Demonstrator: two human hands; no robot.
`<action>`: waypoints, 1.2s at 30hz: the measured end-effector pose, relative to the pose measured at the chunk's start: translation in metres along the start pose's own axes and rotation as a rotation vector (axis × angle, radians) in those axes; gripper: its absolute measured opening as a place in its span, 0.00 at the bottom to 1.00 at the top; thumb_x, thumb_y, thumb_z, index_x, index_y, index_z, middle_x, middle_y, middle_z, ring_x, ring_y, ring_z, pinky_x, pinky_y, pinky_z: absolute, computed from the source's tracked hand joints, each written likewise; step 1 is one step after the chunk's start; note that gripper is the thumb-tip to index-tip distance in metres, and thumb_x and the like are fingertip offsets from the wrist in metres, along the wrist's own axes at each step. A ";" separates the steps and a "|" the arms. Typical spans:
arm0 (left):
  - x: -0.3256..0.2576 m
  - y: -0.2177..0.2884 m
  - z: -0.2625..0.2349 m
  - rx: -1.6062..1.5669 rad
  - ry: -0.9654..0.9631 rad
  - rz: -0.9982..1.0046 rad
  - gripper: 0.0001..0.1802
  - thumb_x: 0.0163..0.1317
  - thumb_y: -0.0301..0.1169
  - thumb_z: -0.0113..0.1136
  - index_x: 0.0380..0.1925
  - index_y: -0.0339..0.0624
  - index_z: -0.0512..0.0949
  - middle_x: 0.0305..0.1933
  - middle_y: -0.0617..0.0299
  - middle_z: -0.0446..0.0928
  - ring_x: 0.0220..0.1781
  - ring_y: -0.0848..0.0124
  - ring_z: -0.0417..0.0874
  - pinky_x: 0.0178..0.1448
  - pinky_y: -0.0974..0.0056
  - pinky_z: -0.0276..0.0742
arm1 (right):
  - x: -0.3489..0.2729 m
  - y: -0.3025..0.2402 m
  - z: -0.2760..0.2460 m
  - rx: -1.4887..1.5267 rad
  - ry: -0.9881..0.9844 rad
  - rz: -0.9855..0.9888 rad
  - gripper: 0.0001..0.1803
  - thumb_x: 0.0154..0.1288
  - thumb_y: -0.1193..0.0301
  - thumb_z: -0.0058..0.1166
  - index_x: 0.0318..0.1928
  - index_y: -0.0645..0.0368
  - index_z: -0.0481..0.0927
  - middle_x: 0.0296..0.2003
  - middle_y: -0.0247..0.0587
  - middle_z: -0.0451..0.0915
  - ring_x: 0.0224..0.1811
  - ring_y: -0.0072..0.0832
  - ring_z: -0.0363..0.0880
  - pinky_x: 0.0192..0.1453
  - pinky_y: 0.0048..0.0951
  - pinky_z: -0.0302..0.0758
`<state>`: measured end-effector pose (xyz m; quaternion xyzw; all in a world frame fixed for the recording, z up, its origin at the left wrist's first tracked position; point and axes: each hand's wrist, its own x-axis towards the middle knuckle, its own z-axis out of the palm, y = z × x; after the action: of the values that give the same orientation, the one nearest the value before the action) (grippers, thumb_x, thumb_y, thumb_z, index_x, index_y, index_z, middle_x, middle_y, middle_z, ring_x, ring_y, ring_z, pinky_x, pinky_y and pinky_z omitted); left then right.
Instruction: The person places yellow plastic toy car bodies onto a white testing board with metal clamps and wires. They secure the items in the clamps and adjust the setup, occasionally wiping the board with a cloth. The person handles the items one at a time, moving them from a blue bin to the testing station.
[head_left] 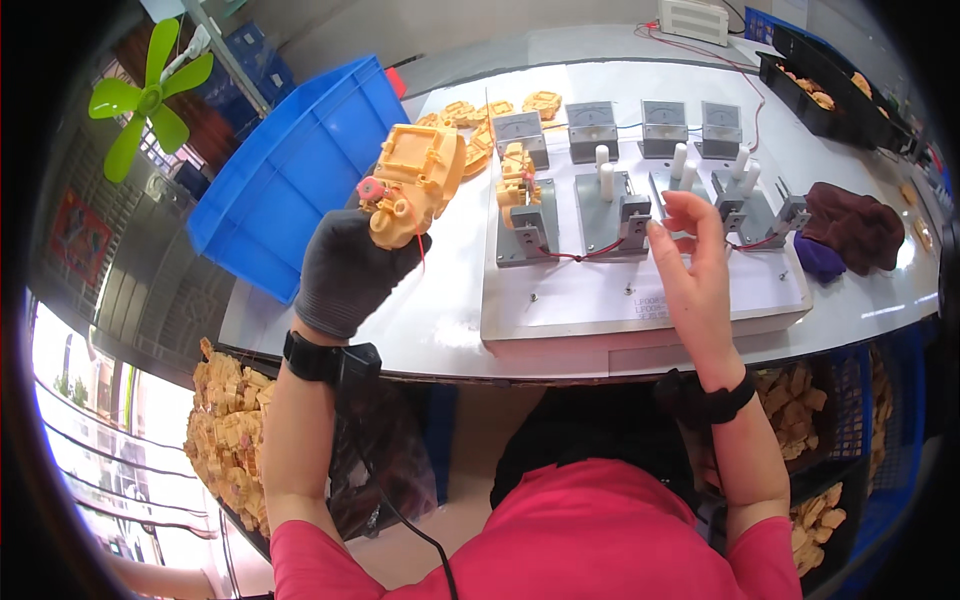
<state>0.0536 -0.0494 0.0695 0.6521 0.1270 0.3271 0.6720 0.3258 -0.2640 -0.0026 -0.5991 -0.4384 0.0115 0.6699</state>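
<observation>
Knit-gloved left hand (358, 268): fingers wrapped round lower end of knobbly yellow plastic housing (420, 170), bulk above fingers, left of panel-meter fixture (565, 312). Bare right hand (698, 275): fingers curved, thumb parted, over fixture. Smooth blue crate (300, 170) left of fixture.

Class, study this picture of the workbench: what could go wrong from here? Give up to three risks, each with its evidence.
1. The thin red wire hanging from the yellow part in the gloved left hand might snag.
2. The bare right hand, close to a metal bracket, could get scraped.
3. The black cable trailing from the left wrist could catch.
</observation>
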 end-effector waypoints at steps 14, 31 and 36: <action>0.042 0.015 0.061 -0.715 0.024 -0.503 0.24 0.71 0.43 0.50 0.56 0.35 0.73 0.45 0.54 0.80 0.33 0.75 0.79 0.33 0.72 0.77 | -0.002 0.004 -0.001 0.067 -0.093 -0.016 0.18 0.70 0.73 0.57 0.59 0.55 0.77 0.42 0.35 0.78 0.44 0.25 0.76 0.49 0.28 0.72; 0.084 0.023 0.091 -0.315 -0.005 -0.612 0.22 0.72 0.45 0.47 0.41 0.33 0.75 0.33 0.59 0.78 0.18 0.78 0.69 0.22 0.75 0.69 | -0.002 0.004 -0.008 0.200 -0.166 -0.037 0.13 0.68 0.72 0.60 0.51 0.59 0.79 0.37 0.39 0.79 0.38 0.26 0.79 0.45 0.28 0.76; 0.118 0.013 0.081 1.242 -0.377 0.620 0.22 0.74 0.44 0.50 0.54 0.37 0.75 0.42 0.60 0.80 0.34 0.77 0.80 0.37 0.74 0.78 | -0.002 0.000 -0.008 0.265 -0.216 -0.016 0.13 0.66 0.67 0.63 0.46 0.59 0.80 0.32 0.36 0.77 0.33 0.23 0.77 0.42 0.26 0.76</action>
<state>0.1877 -0.0435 0.1213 0.9654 -0.0195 0.2520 0.0640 0.3298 -0.2713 -0.0030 -0.4972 -0.5071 0.1283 0.6922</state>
